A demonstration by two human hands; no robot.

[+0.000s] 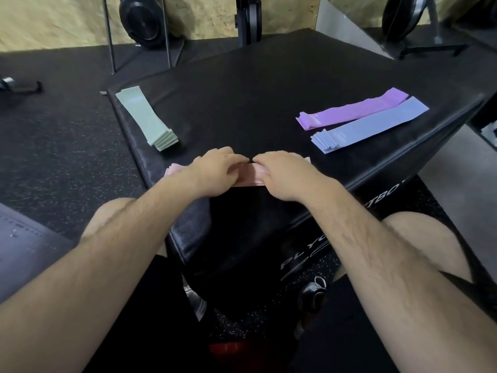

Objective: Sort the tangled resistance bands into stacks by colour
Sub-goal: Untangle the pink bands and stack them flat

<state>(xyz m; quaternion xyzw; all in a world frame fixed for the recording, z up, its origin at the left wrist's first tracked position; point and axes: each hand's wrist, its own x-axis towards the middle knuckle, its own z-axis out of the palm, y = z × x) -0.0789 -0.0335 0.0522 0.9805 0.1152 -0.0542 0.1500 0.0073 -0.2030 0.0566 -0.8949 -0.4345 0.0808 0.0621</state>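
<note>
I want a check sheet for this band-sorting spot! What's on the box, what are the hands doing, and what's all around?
surface: black padded box.
job's things: green stack at left; purple stack and blue stack side by side at right; pink stack at the near edge.
clutter: nothing seen.
hands: left hand and right hand both hold the pink stack, fingers curled over it.
cables: nothing seen.
surroundings: speckled rubber floor; weight plates at the back.
</note>
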